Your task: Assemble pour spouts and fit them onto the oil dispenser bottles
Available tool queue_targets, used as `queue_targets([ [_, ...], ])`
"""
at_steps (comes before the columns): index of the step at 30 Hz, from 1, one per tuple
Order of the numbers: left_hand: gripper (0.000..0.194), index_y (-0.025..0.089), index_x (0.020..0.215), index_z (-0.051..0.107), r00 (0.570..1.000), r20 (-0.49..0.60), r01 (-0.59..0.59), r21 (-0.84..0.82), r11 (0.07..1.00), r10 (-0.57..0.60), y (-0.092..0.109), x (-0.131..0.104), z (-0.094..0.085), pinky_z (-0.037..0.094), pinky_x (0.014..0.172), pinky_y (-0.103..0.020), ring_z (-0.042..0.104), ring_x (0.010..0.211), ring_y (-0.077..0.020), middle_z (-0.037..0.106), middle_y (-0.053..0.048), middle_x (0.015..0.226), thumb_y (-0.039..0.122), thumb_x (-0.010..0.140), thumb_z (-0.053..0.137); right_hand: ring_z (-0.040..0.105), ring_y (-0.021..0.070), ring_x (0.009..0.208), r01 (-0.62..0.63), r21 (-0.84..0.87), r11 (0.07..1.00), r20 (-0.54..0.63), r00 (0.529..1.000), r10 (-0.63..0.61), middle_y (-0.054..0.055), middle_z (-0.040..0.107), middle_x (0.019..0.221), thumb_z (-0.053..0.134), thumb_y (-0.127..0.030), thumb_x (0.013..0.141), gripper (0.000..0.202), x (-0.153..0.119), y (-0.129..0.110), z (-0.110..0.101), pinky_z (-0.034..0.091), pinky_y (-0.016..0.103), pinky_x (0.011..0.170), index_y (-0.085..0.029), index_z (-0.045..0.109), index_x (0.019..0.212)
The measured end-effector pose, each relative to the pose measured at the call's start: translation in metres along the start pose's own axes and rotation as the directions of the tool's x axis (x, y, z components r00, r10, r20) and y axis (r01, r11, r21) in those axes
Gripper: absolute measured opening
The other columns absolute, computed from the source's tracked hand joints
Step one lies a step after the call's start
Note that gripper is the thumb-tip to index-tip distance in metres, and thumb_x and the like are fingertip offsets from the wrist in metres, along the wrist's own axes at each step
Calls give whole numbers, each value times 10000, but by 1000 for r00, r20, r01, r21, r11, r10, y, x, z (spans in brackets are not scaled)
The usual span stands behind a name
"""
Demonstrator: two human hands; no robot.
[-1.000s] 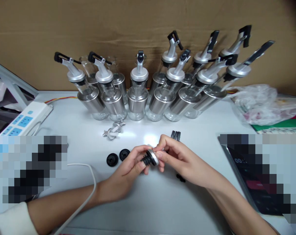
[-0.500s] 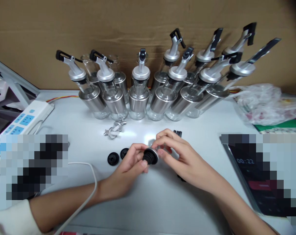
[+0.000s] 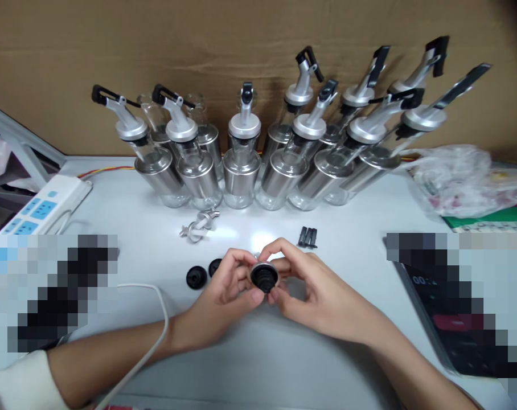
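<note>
Between my two hands is a round silver-rimmed stopper (image 3: 264, 275) with black ribbed rings facing me. My left hand (image 3: 230, 290) grips it from the left, thumb at its lower edge. On the other side my right hand (image 3: 303, 287) pinches it with curled fingers and thumb. Two black round plugs, one of them (image 3: 196, 277) in full view and the other (image 3: 214, 267) partly behind my left hand, lie on the table. Silver spout pieces (image 3: 198, 225) lie beyond them. Small black levers (image 3: 307, 237) rest behind my right hand.
Several glass and steel bottles (image 3: 242, 176), most with silver spouts, stand along the back against a cardboard wall (image 3: 156, 34). A power strip (image 3: 40, 208) is at left, a white cable (image 3: 167, 319) crosses my left forearm, and plastic bags (image 3: 463, 176) and a phone (image 3: 446, 319) are at right.
The stopper has turned so its black ringed end points toward me. My right thumb and fingers have closed around its right side, and the small black levers have come into fuller view.
</note>
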State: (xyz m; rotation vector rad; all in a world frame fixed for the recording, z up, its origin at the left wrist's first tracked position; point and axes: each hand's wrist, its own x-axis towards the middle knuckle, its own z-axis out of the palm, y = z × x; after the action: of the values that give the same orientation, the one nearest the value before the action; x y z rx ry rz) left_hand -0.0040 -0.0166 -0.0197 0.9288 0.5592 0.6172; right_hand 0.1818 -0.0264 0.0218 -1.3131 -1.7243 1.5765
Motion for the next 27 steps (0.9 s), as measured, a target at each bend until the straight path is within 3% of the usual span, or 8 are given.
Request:
queue_targets([
  [7,297,223,1000,362,1000,-28,-3,122,993,7,-1,-3,1,385,775,-231,536,829,-87,501,20,878,350,868,595,584,135,710,-2,-16,1000,35,999,3,14,663,804,494,-96,747,270,0,-3,0,377,196,538,-214,412,976],
  [15,272,229,994,354,994,-10,-100,297,950,108,0,-6,6,370,635,-204,440,651,-67,447,45,777,199,811,553,481,110,584,-18,-52,998,109,994,24,1,616,702,463,-129,740,183,1,-6,3,344,194,491,-213,402,891],
  [21,293,235,1005,346,996,31,-95,287,953,89,1,-8,6,376,641,-209,487,690,-80,470,38,791,152,790,527,515,135,634,-62,-21,998,127,990,65,-3,561,677,480,-146,704,174,-1,-6,4,348,197,484,-221,386,829],
  [27,265,226,1044,355,996,30,-89,314,945,84,5,-8,5,383,674,-221,472,728,-87,473,17,836,206,844,528,415,91,523,-57,17,998,113,992,55,-50,508,615,486,-148,714,183,1,-6,3,320,197,461,-222,397,855],
])
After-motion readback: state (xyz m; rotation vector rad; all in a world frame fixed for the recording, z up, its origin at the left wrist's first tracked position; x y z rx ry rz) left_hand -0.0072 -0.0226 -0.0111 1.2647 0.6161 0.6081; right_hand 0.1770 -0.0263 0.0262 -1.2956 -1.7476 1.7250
